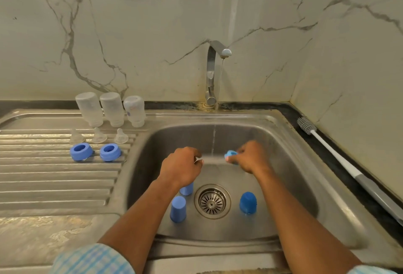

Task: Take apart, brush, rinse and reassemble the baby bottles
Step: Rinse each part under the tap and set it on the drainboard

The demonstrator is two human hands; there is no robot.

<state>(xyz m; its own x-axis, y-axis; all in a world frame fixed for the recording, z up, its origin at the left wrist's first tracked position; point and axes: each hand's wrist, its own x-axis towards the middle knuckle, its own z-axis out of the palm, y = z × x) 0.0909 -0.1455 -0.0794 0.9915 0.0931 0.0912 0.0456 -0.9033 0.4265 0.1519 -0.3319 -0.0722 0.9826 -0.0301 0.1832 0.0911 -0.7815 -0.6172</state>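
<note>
Blue collar ring (230, 154) pinched in the right hand (250, 157), toward the back edge of the sink (239, 119) — left hand (182, 164) curled, just apart

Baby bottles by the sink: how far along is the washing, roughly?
Looks done: three bottles stand upside down on the draining board, with three teats and two blue rings before them. In hand: the right hand holds the third ring beside the running water. Left: three blue caps wait in the sink, and nothing is reassembled yet. The brush lies aside on the counter.
</note>
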